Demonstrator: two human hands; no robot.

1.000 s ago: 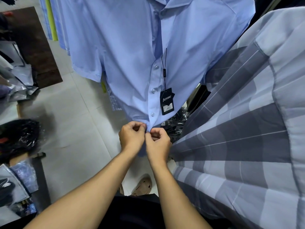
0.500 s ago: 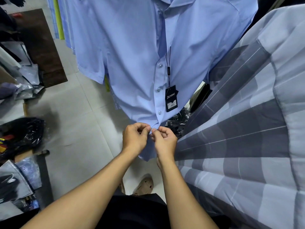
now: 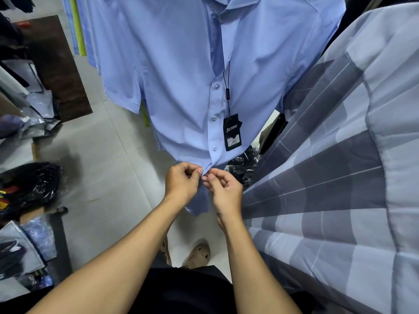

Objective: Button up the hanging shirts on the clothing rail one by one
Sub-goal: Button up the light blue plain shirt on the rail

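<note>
Left hand [image 3: 181,185]: thumb and forefinger pinch one placket edge of the blue shirt [image 3: 181,87], just above its hem.
Right hand [image 3: 224,189]: pinches the facing edge, its fingertips almost meeting the left's.
Shirt: hangs straight ahead of the hands, with three buttons [image 3: 214,117] fastened above them. A tag [image 3: 232,132] dangles just up and right of the right hand.
Change: a second ago both hands were balled tight, knuckle to knuckle over the hem. Now they have eased slightly apart and the fingers have uncurled some — thumbnails show.
Meaning: the lowest button is probably going through, or has just gone through. It is hidden under the fingers, so I cannot tell. The stretch near the collar looks open, so this shirt may need more work.
Edges: the hem tail [image 3: 197,207] hangs loose below the hands, between the wrists.
Room: a checked shirt [image 3: 317,177] crowds in close on the right hand's side. Left of the left hand is open floor [image 3: 113,166] — a black bag [image 3: 29,186] lies well off.
</note>
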